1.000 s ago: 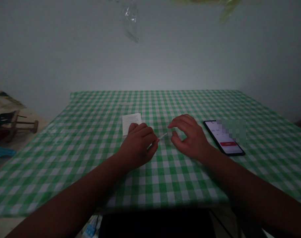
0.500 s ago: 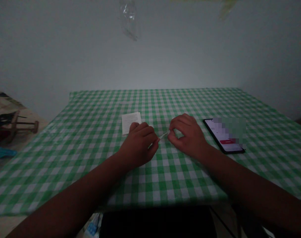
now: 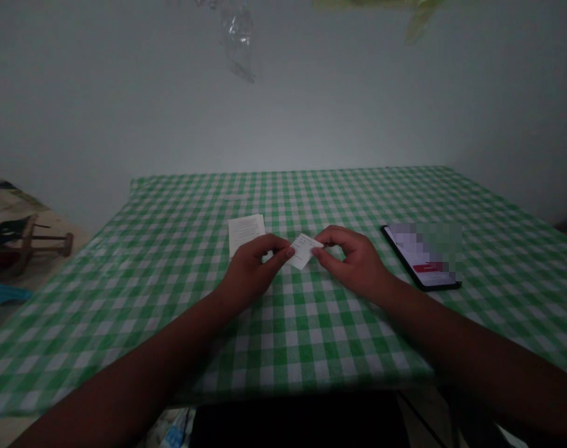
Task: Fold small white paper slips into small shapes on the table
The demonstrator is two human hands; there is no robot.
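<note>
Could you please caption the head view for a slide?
Left hand and right hand pinch a small white printed paper over a green-and-white checked tablecloth, a black-edged phone at right.

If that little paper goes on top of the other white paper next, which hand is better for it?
Probably the left hand: it pinches the little paper and sits closer to the other white paper. The right hand pinches the little paper too, but is farther across, nearer the phone.
</note>
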